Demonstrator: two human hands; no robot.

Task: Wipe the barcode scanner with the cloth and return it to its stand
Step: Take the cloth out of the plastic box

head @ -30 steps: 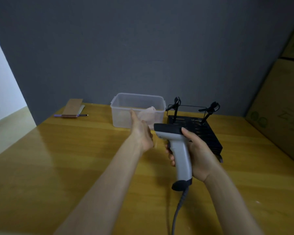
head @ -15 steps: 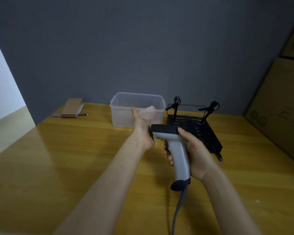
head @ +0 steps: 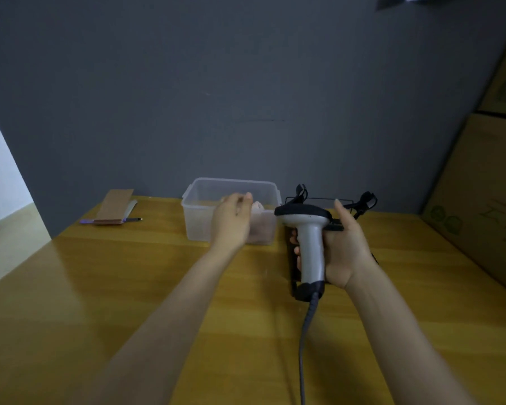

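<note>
My right hand [head: 343, 247] grips the grey handle of the barcode scanner [head: 308, 238], which stands upright with its dark head pointing left and its cable [head: 304, 340] hanging down toward me. Behind it stands the black stand [head: 360, 201], mostly hidden by the scanner and hand. A pale pink cloth [head: 259, 210] lies inside the clear plastic box [head: 208, 200]. My left hand [head: 231, 220] hovers at the box's front rim, fingers loosely curled, close to the cloth; contact with it is hidden.
A wooden table [head: 100, 287] carries everything. At the back left lie a brown cardboard piece [head: 114, 206] and a pen [head: 132, 220]. Stacked cardboard boxes [head: 485, 200] stand at the right edge. A grey wall lies behind.
My left hand has moved forward and up to the box's rim, over the cloth. The scanner in my right hand has shifted slightly right and stays upright.
</note>
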